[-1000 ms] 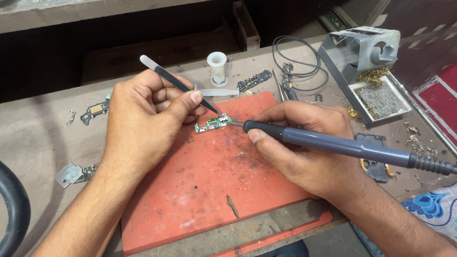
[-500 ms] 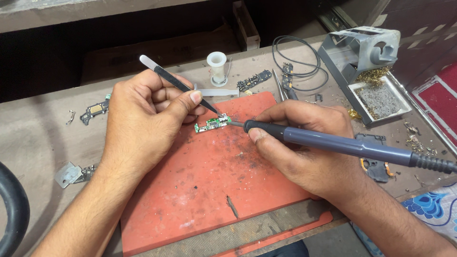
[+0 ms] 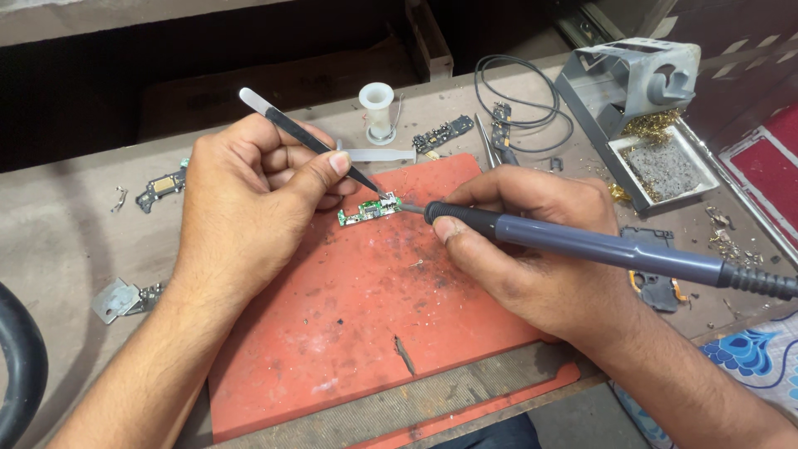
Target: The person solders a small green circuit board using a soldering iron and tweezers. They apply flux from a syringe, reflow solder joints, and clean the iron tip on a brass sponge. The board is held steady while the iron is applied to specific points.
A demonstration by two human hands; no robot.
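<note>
A small green circuit board (image 3: 366, 211) lies near the far edge of a red work mat (image 3: 366, 324). My left hand (image 3: 249, 208) grips black tweezers (image 3: 307, 141), whose tips press on the board's right end. My right hand (image 3: 532, 249) holds a grey-blue soldering iron (image 3: 598, 247) like a pen, and its metal tip touches the same end of the board, right beside the tweezer tips.
A grey soldering stand (image 3: 640, 91) with brass wool and a sponge tray stands at the back right. A white solder spool (image 3: 378, 108), a coiled black cable (image 3: 519, 91), loose phone parts (image 3: 445, 131) and metal brackets (image 3: 125, 298) lie about the brown bench.
</note>
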